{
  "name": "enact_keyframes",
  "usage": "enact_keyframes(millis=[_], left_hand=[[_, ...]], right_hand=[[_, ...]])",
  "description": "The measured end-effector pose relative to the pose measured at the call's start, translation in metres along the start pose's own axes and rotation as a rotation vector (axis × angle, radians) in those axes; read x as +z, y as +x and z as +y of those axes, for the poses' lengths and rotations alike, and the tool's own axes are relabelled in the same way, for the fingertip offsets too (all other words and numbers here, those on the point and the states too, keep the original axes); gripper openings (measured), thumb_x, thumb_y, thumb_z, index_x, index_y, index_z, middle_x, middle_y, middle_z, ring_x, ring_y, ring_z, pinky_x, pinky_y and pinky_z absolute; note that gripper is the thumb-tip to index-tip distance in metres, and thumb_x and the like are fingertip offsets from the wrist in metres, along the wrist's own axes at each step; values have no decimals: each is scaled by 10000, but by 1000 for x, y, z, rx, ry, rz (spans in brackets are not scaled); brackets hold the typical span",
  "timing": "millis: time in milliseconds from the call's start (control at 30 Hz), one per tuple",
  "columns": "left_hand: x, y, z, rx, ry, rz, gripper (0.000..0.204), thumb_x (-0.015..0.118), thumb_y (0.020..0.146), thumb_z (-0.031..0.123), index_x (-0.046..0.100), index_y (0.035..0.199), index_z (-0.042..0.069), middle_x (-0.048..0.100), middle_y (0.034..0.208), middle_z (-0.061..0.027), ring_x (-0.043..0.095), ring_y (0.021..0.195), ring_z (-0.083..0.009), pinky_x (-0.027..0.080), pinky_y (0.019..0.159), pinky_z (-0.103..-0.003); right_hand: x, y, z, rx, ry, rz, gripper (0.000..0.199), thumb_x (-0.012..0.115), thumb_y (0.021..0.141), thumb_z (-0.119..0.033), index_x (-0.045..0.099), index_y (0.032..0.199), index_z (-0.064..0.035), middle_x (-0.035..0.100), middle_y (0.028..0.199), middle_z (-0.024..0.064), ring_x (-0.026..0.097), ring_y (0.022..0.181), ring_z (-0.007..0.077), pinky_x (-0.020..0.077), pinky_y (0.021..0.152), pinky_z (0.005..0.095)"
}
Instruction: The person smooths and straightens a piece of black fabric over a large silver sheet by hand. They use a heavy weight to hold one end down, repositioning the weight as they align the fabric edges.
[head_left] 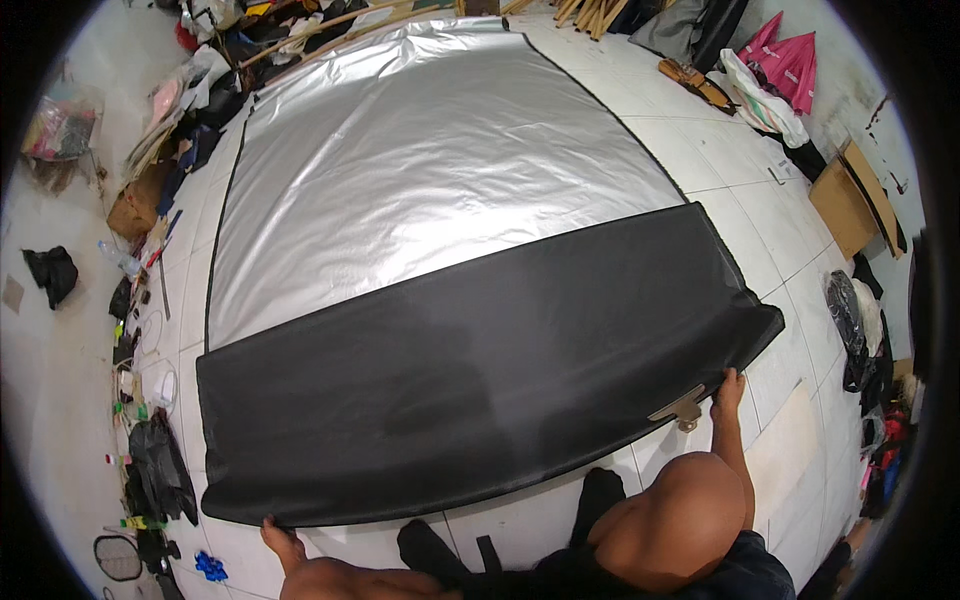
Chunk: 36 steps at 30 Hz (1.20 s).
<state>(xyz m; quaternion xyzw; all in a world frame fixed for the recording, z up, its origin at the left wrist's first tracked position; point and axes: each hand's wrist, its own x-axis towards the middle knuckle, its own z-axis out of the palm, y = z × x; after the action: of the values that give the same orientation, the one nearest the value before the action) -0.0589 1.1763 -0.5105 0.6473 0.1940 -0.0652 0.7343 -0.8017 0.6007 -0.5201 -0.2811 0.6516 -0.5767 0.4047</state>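
Observation:
A large sheet with a silver face (420, 170) is spread over the tiled floor. Its near part is folded over, showing a black underside (450, 370) that lies on the silver. My left hand (283, 543) pinches the near edge of the folded part close to its left corner. Farther right, my right hand (729, 393) grips the same edge near the right corner. Just left of that hand, a wide metal clip (682, 406) is clamped on the edge. The fingertips under the fabric are partly hidden.
My knees (670, 510) and dark-socked feet are close to the near edge. Along the left wall lie a black bag (160, 465), a plastic bottle (120, 258) and clutter. Wooden sticks (595, 15) lie at the back. Cardboard (850, 205) and a pink umbrella (785, 65) stand at right.

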Motion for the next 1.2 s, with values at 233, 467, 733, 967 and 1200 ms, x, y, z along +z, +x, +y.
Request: enact_keyframes(millis=[233,467,733,967,1200], left_hand=[[-20,-23,99,179,183,-57,215,530,707,55,560,885,-62,597,891,-134,590,814,-263,493,757,-376],[113,47,200,274,483,-78,328,556,746,96,519,1055,-8,520,803,-52,497,689,-178,441,645,-349],[262,-10,77,566,1084,-389,815,593,853,437,157,1428,59,411,1316,-255,410,1145,-401,330,943,-491],[173,-121,-35,1016,1626,-745,793,533,838,538,303,1419,49,173,1494,-228,119,1387,-414,33,1086,-595],[227,-96,-43,1015,1538,-705,705,507,876,412,276,1426,37,149,1502,-234,90,1399,-398,16,1103,-561]], right_hand=[[-59,-5,-139,-146,-124,-97,463,542,790,-161,418,1214,-20,565,1024,113,560,900,220,482,760,351],[100,7,-218,-235,-286,-73,689,504,819,-167,201,1418,-14,518,998,154,565,752,213,507,584,355],[247,-90,-92,-900,-1057,-966,485,589,873,-323,464,1270,-74,579,1148,173,578,1001,318,434,852,394],[166,-182,-26,-1119,-1290,-823,650,612,794,-476,484,1307,-99,403,1363,164,313,1306,355,164,1062,569],[229,-141,-11,-1145,-1292,-862,718,427,869,-607,338,1419,-154,278,1462,171,188,1381,344,70,1101,566]])
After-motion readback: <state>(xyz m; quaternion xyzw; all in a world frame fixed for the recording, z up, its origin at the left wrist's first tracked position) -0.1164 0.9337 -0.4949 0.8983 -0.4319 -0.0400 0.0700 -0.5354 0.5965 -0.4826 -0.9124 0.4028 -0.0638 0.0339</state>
